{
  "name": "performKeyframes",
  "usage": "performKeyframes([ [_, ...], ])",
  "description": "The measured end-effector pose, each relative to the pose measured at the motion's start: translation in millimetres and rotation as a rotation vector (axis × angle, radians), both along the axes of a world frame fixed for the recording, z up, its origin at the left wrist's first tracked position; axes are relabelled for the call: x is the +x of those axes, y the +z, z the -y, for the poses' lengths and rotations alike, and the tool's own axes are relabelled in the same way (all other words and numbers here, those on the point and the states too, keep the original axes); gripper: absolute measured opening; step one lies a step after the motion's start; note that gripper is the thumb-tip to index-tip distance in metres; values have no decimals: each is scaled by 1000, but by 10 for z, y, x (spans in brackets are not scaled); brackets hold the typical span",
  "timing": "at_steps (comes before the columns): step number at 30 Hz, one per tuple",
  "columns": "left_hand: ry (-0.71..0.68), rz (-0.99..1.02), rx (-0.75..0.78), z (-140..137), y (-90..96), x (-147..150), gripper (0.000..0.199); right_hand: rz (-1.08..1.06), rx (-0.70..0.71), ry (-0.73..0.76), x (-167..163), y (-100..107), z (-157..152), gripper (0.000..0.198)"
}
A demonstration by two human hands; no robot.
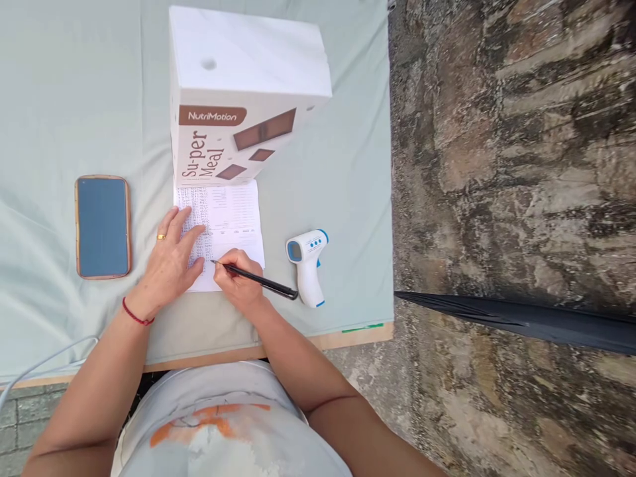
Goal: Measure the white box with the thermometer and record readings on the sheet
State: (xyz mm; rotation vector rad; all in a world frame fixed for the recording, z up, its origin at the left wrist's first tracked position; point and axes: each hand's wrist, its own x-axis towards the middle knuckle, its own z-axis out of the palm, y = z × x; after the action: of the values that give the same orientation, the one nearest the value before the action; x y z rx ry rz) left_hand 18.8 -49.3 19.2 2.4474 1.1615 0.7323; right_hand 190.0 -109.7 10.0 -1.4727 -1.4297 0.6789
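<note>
A white printed sheet of paper (238,218), with rows of small handwriting down its left part, lies on the table in front of me. My left hand (173,252) rests flat on the sheet's left side, fingers spread. Closed round a black pen (263,281), my right hand (239,278) leans on the lower part of the paper. The pen's tip points left and meets the sheet near the written rows. At the paper's far end stands a white box (248,56) marked "NutriMotion Su-per Meal", which may cover the sheet's top edge.
A phone (103,226) in a brown case lies left of my left hand. Right of the paper is a white and blue infrared thermometer (309,267). A pale green cloth (348,199) covers the table. A cable (50,351) crosses the lower left; a stone wall (511,165) stands right.
</note>
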Motion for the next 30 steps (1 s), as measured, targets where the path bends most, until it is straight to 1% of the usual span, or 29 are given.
performKeyframes([
  [4, 3, -14, 13, -1, -4, 0, 48, 29, -33, 18, 8, 4, -3, 13],
  [7, -4, -14, 12, -7, -6, -6, 48, 7, 7, 24, 17, 1, -6, 11],
  [11, -10, -8, 8, -11, -7, -9, 47, -4, 51, -29, 14, -8, -7, 10],
  [15, -7, -12, 9, -6, -14, -6, 47, 8, 30, -44, 3, -10, -7, 11],
  [22, -1, -7, 17, -2, -19, 1, 47, 34, -40, -31, 6, -17, -5, 12],
  [24, -1, -7, 19, -3, -14, 2, 47, 27, -7, -32, 9, -25, -7, 11],
  [27, -3, -5, 17, -6, -11, -2, 47, -21, 79, -46, 14, -41, -12, 9],
  [30, -6, 0, 11, -12, -19, -12, 47, -83, 108, -85, 22, -61, -16, 12],
])
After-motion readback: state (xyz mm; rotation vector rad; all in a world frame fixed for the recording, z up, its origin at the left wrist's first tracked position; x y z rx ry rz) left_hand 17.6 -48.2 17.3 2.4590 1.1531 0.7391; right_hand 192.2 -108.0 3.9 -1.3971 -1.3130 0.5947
